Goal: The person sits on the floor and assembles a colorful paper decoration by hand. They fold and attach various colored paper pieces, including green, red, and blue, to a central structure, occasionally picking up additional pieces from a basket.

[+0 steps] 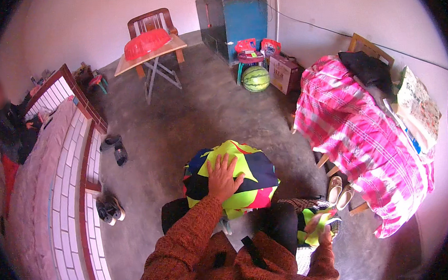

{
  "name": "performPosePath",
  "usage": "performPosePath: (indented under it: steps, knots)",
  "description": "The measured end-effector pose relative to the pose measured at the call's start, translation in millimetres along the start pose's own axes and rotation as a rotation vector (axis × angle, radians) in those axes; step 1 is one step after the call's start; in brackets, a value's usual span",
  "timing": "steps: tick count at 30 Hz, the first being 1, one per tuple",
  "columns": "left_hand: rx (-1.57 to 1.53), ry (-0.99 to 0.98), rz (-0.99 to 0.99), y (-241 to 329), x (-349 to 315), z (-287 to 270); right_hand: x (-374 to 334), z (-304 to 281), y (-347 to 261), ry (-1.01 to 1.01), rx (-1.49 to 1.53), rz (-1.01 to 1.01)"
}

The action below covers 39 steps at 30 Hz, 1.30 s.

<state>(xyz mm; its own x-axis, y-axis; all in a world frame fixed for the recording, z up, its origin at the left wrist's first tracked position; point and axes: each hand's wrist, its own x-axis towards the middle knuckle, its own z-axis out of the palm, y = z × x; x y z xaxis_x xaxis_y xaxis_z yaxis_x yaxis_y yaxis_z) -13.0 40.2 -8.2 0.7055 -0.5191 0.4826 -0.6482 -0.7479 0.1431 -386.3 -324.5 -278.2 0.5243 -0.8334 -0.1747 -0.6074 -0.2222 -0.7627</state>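
Before my knees is a rounded heap of cloth pieces [244, 168] in yellow-green, navy and red. What holds it up is mostly hidden beneath. My left hand [223, 178] lies flat on top of it, fingers spread. Low on the right, beside my leg, my right hand [316, 231] is closed on a yellow-green cloth piece [325, 227]. Around that hand are more yellow-green and dark scraps, on a checked cloth or bag [300, 203] whose shape I cannot make out.
Pale slippers [340, 192] lie right of my right hand, beside a seat under a pink plaid cover [353, 116]. A white-bricked bed platform [67, 216] runs along the left, with a person behind it. Ahead are a folding table [153, 54], a watermelon [255, 79] and a cabinet [246, 28].
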Motion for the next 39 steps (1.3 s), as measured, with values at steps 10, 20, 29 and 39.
performPosePath:
  steps: [10, 20, 29, 39]
  knots:
    - [-0.104, -0.007, 0.009, 21.5, 7.2, 8.3, 24.2, -50.2, 89.2, 0.223, 0.267, -0.142]
    - [-0.082, -0.011, -0.002, 16.1, 3.2, 8.2, -16.7, -52.1, 22.6, 0.143, 0.789, -0.176]
    - [-0.078, 0.013, 0.004, 5.5, -0.4, 10.6, -37.7, -46.9, -37.8, 0.296, 1.036, -0.249]
    - [-0.137, 0.002, 0.013, 7.7, -10.6, 4.0, -91.7, -81.5, -119.0, -0.005, 1.362, -0.037]
